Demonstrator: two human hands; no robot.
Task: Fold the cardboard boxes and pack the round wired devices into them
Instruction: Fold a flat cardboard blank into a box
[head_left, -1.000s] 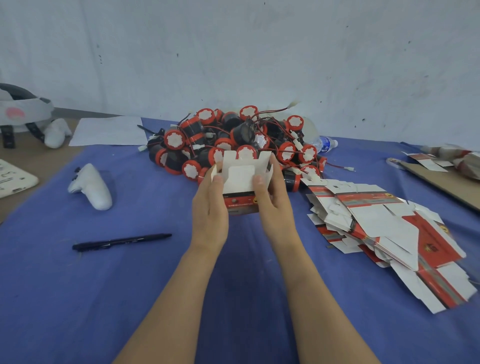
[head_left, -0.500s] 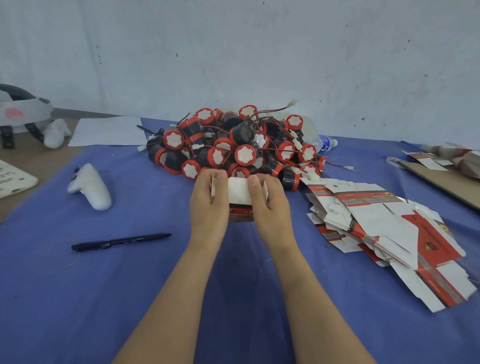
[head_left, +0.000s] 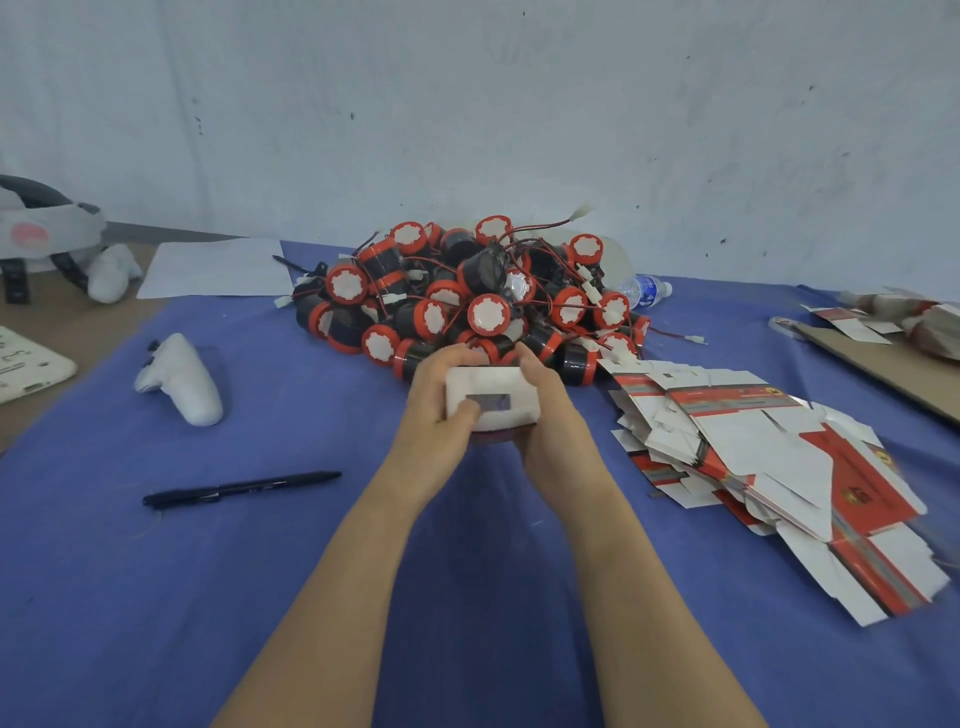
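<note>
I hold a small white and red cardboard box (head_left: 492, 400) between both hands above the blue cloth. Its white end flaps are folded inward, leaving a small dark gap in the middle. My left hand (head_left: 435, 400) grips its left side with the thumb pressing on a flap. My right hand (head_left: 545, 410) wraps its right side. Just beyond lies a heap of round black and red wired devices (head_left: 467, 301) with white caps. A stack of flat unfolded boxes (head_left: 769, 457) spreads out on the right.
A black pen (head_left: 241, 488) and a white controller (head_left: 182, 379) lie on the blue cloth (head_left: 156, 597) at left. A white sheet of paper (head_left: 218, 267), a headset (head_left: 41, 234) and a water bottle (head_left: 644, 288) sit farther back. A cardboard sheet (head_left: 883, 364) lies at far right.
The box's upright flaps have been folded down and inward. Both hands have drawn the box slightly nearer and tilted its flapped end up toward me.
</note>
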